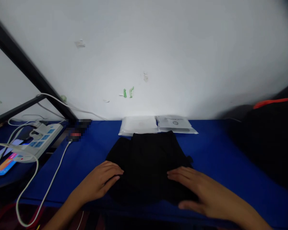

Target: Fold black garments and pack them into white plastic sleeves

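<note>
A black cloth garment (148,159), its exact kind unclear, lies spread on the blue table in front of me. My left hand (101,179) rests on its left edge, fingers stretched out flat over the fabric. On the right side, my right hand (196,188) lies on the cloth with its fingers extended and the thumb apart. Just behind the garment are a white plastic bag (139,124) and a translucent zip bag (175,124) with dark print, both flat near the wall.
At the left, a white power strip (42,142) with plugs and cables sits by two lit phones (6,164). A white cable (55,179) loops over the table's (213,166) left edge. A large black item (271,140) with an orange edge fills the right side.
</note>
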A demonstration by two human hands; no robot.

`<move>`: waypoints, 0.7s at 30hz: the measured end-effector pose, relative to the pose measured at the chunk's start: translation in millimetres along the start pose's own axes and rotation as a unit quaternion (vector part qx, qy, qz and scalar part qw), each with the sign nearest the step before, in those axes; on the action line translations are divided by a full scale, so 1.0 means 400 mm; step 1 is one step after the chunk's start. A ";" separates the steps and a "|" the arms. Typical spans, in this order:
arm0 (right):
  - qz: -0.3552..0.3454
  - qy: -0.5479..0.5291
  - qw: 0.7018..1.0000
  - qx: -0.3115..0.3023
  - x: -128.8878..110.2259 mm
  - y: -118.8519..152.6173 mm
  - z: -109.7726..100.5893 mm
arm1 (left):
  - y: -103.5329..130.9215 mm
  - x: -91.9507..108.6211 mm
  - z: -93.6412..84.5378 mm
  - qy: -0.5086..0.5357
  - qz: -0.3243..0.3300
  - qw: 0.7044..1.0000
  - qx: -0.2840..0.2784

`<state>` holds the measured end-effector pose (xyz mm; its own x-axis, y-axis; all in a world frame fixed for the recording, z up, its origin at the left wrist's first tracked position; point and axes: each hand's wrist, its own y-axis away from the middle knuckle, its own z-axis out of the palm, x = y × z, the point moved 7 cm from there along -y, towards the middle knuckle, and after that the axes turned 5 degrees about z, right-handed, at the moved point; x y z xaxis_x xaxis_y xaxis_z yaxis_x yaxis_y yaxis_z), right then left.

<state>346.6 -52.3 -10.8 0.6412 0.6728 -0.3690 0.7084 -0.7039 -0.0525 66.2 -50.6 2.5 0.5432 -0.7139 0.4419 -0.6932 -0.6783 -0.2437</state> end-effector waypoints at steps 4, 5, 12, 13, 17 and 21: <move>0.044 -0.011 0.999 -0.021 0.003 0.037 0.013 | -0.003 -0.012 -0.009 0.011 0.009 1.000 0.014; 0.054 -0.022 0.998 -0.024 0.011 0.039 0.011 | -0.004 -0.016 -0.009 0.018 0.009 1.000 0.010; 0.091 -0.080 0.993 -0.007 0.048 0.040 -0.023 | 0.011 -0.058 -0.017 0.085 -0.052 0.994 -0.033; 0.096 -0.087 0.992 -0.006 0.052 0.040 -0.028 | 0.015 -0.064 -0.021 0.090 -0.062 0.993 -0.033; 0.150 -0.112 0.982 -0.022 0.075 0.038 -0.043 | 0.017 -0.084 -0.037 0.097 -0.080 0.992 -0.029; 0.157 -0.088 0.984 0.016 0.115 0.008 -0.072 | -0.023 -0.108 -0.061 0.034 -0.087 0.996 0.009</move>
<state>386.9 -17.1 -1.0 0.7634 0.3730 -0.5273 0.4722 -0.8793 0.0615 37.7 -9.1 6.7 0.6198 -0.5725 0.5367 -0.5827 -0.7939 -0.1739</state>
